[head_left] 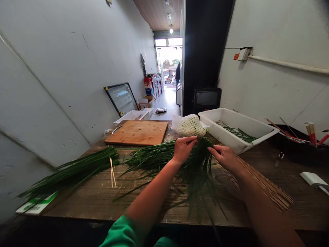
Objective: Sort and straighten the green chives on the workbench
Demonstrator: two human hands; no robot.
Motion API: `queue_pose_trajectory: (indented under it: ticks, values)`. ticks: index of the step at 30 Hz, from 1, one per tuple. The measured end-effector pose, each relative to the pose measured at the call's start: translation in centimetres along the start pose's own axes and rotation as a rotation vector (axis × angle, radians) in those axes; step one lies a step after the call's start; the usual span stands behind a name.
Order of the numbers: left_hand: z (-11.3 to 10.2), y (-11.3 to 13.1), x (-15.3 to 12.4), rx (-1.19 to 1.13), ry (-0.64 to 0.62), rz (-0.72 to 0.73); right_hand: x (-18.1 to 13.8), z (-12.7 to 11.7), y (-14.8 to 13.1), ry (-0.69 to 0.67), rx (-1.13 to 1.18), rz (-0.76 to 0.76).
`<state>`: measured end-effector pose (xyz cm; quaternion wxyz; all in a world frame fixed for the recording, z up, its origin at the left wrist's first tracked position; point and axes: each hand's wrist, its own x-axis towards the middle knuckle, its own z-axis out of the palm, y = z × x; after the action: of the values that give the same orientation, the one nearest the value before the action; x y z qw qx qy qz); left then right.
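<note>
My left hand pinches the top end of a bunch of green chives that hangs down over the wooden table toward me. My right hand grips the same bunch from the right side, fingers closed on the stems. A bundle of thin bamboo skewers lies under my right forearm. More chives lie in a pile left of my hands, and a larger bundle rests at the table's left end beside two loose skewers.
A wooden cutting board lies at the back left. A white mesh bag sits behind my hands, next to a white plastic tub holding some greens. A dark tray with sticks is at the far right. Walls close both sides.
</note>
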<state>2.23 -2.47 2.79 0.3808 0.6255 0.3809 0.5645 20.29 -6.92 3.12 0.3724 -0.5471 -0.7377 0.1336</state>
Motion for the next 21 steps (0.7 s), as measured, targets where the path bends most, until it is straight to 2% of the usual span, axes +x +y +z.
queue_pose_trajectory:
  ticks: [6,8,11,13,16,18,21]
  values:
    - [0.0,0.0,-0.3,0.154,-0.110,0.189,0.1,-0.1,0.5,0.005,0.065,0.037]
    - [-0.4,-0.1,0.1,0.148,-0.106,0.171,0.2,-0.5,0.7,0.001,0.128,0.084]
    - [-1.3,-0.9,0.8,0.216,-0.031,0.102,0.1,-1.3,1.0,0.030,0.281,0.169]
    - [-1.8,-1.7,1.0,0.388,-0.071,0.094,0.0,-2.0,1.3,0.062,0.454,0.221]
    - [-2.1,-2.9,0.8,0.761,-0.252,0.081,-0.2,-3.3,1.6,0.125,0.714,0.252]
    - [-2.2,-3.4,0.6,0.960,-0.339,0.052,-0.3,-4.2,1.9,0.173,0.809,0.242]
    - [-2.2,-3.5,0.3,1.064,-0.370,0.041,-0.3,-5.0,2.3,0.213,0.851,0.239]
